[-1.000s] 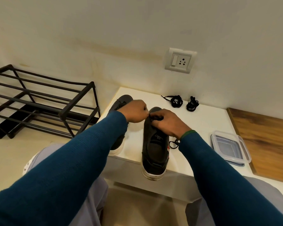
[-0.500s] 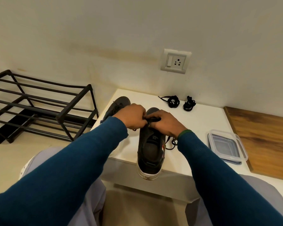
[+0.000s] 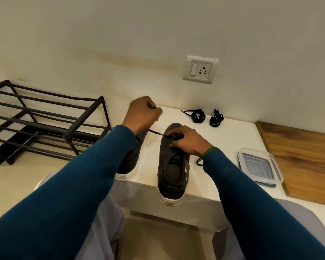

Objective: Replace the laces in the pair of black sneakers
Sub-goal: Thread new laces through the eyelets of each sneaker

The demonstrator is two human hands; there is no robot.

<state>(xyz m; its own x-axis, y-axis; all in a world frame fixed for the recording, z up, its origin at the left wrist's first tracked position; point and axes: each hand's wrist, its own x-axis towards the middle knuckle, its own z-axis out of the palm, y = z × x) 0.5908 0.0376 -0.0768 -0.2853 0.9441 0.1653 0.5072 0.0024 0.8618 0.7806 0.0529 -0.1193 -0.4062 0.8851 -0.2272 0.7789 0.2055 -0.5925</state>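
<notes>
Fist up on the left side: the left hand (image 3: 144, 113) is curled tight and raised clear of the shoe, gripping a thin black lace (image 3: 157, 132) that runs taut from under it down to the eyelets. The right hand (image 3: 186, 140) sits on the black low-top sneaker with a white sole (image 3: 170, 173), fingers curled in at the eyelet row and pinning the upper. Whether it pinches the lace as well, I can't tell.

That sneaker lies right under the right hand, toe away, heel hanging over the near table edge. The second black sneaker (image 3: 129, 162) lies beneath the left forearm, mostly hidden. A loose lace end (image 3: 199, 162) curls just beside the right wrist.

The lace looks light, limp and a bit slick, so the stiff tip is probably the place to hold it for threading. The sneaker looks light with a soft upper, likely to slide or fold under a pull, so bracing at the eyelets seems sound.

Beyond the right knuckles lie two coiled black lace bundles (image 3: 198, 116), close together. Right of the right forearm sits a clear plastic lidded box (image 3: 259, 167). Everything rests on a smooth white table (image 3: 233, 139) with a wood-grain panel (image 3: 304, 156) adjoining it. Left of the left hand stands a black metal shoe rack (image 3: 45, 121). On the pale wall above the hands is a white switch socket (image 3: 200, 69).
</notes>
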